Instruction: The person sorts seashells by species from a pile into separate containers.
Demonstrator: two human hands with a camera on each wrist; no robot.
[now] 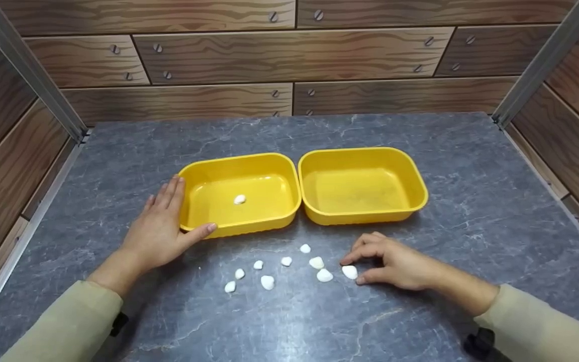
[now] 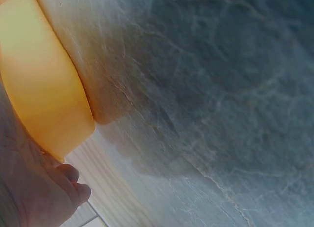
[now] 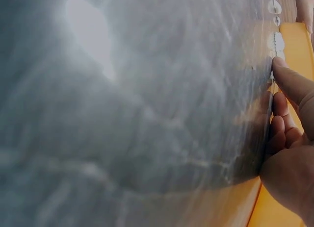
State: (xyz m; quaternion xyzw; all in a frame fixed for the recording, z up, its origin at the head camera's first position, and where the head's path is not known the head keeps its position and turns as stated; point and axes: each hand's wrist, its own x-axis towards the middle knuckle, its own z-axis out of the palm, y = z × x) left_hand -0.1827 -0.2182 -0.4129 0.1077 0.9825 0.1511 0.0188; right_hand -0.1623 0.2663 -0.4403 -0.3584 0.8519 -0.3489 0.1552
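My left hand [image 1: 156, 229] rests against the left end of a yellow plastic bin [image 1: 239, 227], fingers straight along its side and thumb at the front rim. Inside that bin lies one white seashell [image 1: 239, 199]. Low over the table, my right hand [image 1: 395, 261] has thumb and index finger at opposite edges of another white seashell [image 1: 350, 272], pinching it. In the right wrist view the thumb [image 3: 292, 82] comes down right at the tabletop, and the pinched shell is mostly hidden. Several more shells, among them a larger shell [image 1: 267, 282], lie scattered to the left of this hand.
A second yellow bin [image 1: 363, 217] stands close beside the first, to its right, with no shells in it. Both sit on a grey marbled table [image 1: 289, 327]. Wood-patterned panels [image 1: 289, 58] wall the back and sides, with metal posts [image 1: 33, 70] at the corners.
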